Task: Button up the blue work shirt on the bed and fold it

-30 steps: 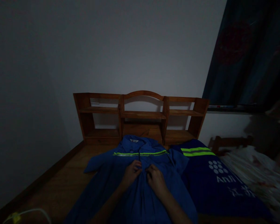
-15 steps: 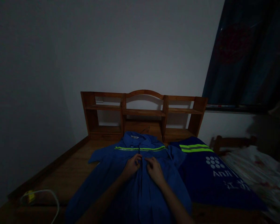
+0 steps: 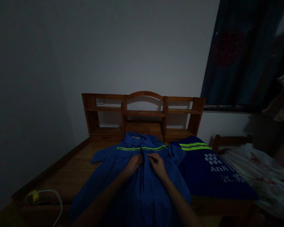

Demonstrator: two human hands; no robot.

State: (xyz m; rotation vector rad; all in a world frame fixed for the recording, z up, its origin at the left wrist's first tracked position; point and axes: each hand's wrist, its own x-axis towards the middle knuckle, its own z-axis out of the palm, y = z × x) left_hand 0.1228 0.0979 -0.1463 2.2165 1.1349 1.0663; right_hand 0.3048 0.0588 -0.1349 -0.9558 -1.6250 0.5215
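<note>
A blue work shirt [image 3: 125, 170] with a yellow-green reflective stripe lies front up on the wooden surface, its collar toward the shelves. My left hand [image 3: 134, 164] is closed on the shirt's front edge just below the stripe, left of the button placket. Opposite it, my right hand [image 3: 157, 164] pinches the other front edge with thumb and forefinger. Between the hands the placket shows a dark gap. Any button at my fingertips is too small and dim to make out.
A dark blue garment [image 3: 196, 173] with white lettering lies to the right. Behind stands a wooden shelf unit [image 3: 144, 113] against the wall. A white cable with a yellow piece [image 3: 34, 196] rests at the front left. Pale bedding [image 3: 255, 170] is at the far right.
My hands have drawn the two front edges slightly apart, and the gap at the placket looks wider. The view has turned a little to the right.
</note>
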